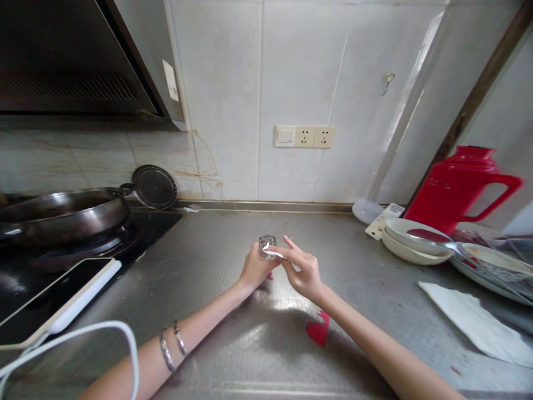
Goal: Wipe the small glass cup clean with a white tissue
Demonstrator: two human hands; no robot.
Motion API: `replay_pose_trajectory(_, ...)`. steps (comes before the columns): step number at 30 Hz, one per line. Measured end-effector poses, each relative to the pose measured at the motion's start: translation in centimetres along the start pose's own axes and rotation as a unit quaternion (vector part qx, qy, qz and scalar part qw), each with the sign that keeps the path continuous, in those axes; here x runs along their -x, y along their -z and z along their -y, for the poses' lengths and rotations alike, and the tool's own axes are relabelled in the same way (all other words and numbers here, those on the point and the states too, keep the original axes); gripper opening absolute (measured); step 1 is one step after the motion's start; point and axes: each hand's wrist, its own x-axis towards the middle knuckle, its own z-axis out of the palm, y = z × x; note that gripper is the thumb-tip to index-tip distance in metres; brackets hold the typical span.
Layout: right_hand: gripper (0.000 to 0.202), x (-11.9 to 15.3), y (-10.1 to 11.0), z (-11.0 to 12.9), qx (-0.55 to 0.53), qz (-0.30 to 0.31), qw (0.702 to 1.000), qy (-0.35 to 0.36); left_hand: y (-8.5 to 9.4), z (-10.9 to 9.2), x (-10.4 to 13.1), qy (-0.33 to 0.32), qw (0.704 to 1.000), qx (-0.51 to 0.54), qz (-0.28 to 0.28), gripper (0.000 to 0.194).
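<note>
In the head view, a black range hood [79, 72] is seen high up at the far left. Under it, a big metal pan [70, 214] is held up by the black stove [158, 230]. In front of the pan, a phone [58, 297] with a white block [85, 303] under it is seen, and a white cord [125, 328] is looped near it. A round black disc [155, 187] is propped by the wall. Two silver bangles [166, 350] are worn on the left arm.

In the middle, a small, shiny, see-through thing [267, 244] is gripped by the left hand [255, 265], above the table [200, 250]. A white bit [273, 254] is touched by the right hand [303, 271], right by the shiny thing. Some of its fingers are held out straight, and it cannot be told if the white bit is pinched. A switch with two sockets [305, 136] is set in the wall. A torn red scrap [318, 329] is seen on the table, near the right arm.

Further right, a small white bowl [366, 211], a pale strip [383, 221], stacked bowls [412, 244] and a red jug [453, 189] are seen. Patterned dishes [495, 266] are set at the right edge, with white paper [474, 319] in front.
</note>
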Motion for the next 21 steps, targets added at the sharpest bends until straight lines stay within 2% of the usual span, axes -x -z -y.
replay_pose_trajectory(3,0.029,-0.4,0.3,-0.7,0.039,-0.083,0.993,-0.080,-0.2,-0.5,0.3,0.033,0.999,0.015,0.002,0.035)
replay_pose_trajectory(5,0.026,-0.5,0.4,-1.2,0.053,-0.098,0.988,-0.110,-0.5,-0.8,0.6,0.058,0.998,0.015,0.001,0.037)
replay_pose_trajectory(7,0.024,-0.4,0.2,-1.7,0.045,-0.084,0.989,-0.110,-0.7,-0.9,0.8,0.065,0.998,0.015,0.010,0.039)
replay_pose_trajectory(11,0.026,0.2,-0.3,-1.7,0.014,-0.057,0.994,-0.094,-0.7,-0.8,0.8,0.034,0.998,0.019,0.039,0.039)
replay_pose_trajectory(17,0.034,0.6,-0.7,-0.6,-0.023,-0.039,0.997,-0.057,-0.1,-0.5,0.3,-0.002,0.995,0.010,0.103,0.025)
replay_pose_trajectory(21,0.035,0.7,-1.1,0.3,-0.052,-0.013,0.997,-0.053,0.3,-0.2,-0.3,-0.012,0.994,0.008,0.104,0.027)
